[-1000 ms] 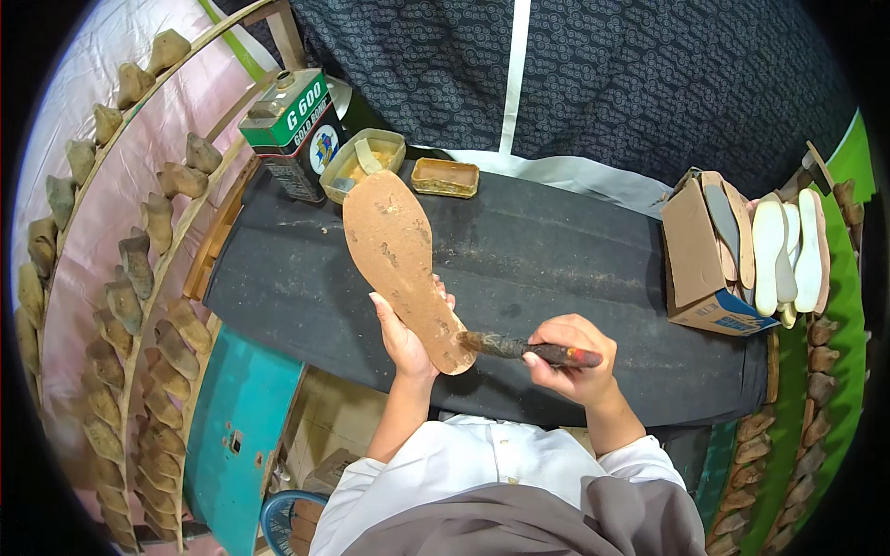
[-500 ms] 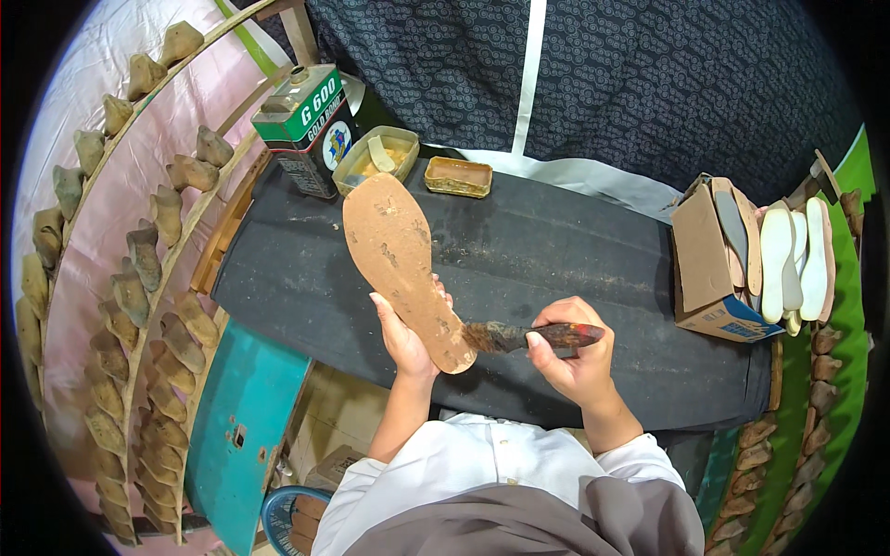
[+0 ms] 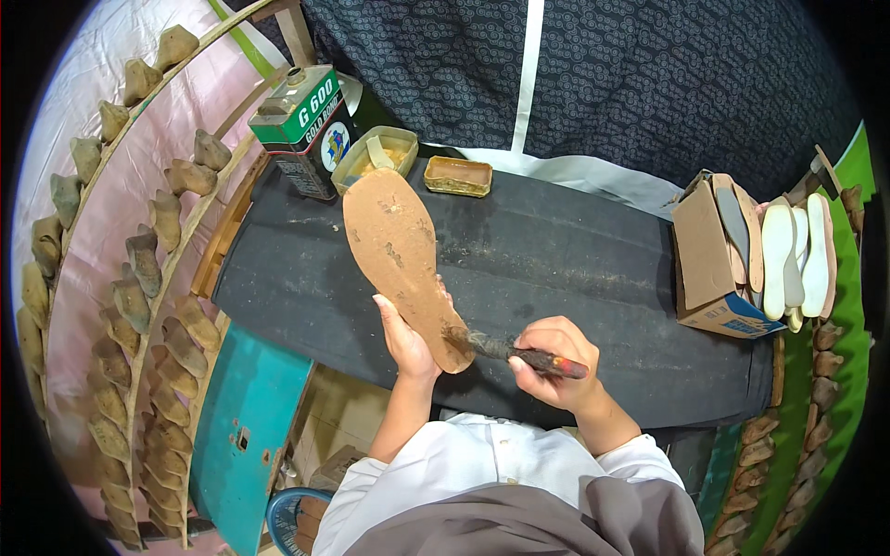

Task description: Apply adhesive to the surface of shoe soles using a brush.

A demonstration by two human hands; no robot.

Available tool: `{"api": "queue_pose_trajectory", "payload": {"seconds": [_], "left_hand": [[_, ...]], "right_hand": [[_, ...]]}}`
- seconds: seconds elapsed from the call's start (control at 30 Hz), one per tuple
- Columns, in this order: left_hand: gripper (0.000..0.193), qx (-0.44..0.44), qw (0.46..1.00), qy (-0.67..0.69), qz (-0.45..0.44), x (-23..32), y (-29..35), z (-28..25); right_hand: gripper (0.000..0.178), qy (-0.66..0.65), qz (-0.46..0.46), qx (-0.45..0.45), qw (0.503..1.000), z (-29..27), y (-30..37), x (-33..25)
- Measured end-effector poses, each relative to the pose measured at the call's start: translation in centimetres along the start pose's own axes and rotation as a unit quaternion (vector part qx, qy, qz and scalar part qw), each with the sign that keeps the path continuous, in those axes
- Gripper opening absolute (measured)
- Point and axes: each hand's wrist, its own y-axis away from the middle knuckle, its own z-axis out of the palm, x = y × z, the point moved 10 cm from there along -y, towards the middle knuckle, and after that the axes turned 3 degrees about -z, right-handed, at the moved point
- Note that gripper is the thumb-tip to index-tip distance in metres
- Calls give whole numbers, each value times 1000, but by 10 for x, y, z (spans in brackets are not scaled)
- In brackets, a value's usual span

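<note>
A tan shoe insole (image 3: 389,243) with dark scuff marks is held above the black-topped table, its wide end pointing away from me. My left hand (image 3: 408,341) is closed around its narrow heel part, thumb along the left edge and fingertips at the right edge. Between the fingers and thumb of my right hand (image 3: 558,366) is a dark, stained brush (image 3: 533,357). Its bristles touch the insole's surface near the heel, and its handle end sticks out to the right of my hand.
At the back left stand a green and black metal can (image 3: 306,130), a tub of yellowish paste (image 3: 397,153) and a small amber tray (image 3: 458,176). A cardboard box (image 3: 709,255) of soles is at the right of the table (image 3: 575,250). Racks of shoe lasts (image 3: 141,258) line the left.
My right hand has shifted slightly left and downward with the brush. The bristles have moved from the heel's right edge onto its surface. The insole stays nearly in place.
</note>
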Motion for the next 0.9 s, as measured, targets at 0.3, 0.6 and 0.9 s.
{"api": "queue_pose_trajectory", "payload": {"seconds": [0.3, 0.6, 0.9], "left_hand": [[63, -17, 999, 5, -32, -3, -4, 0], [63, -31, 998, 42, -47, -4, -4, 1], [63, -25, 998, 28, -41, -4, -3, -4]], "right_hand": [[24, -24, 0, -54, 998, 9, 0, -1], [30, -82, -46, -24, 995, 0, 4, -8], [25, -86, -54, -48, 994, -3, -1, -8]]}}
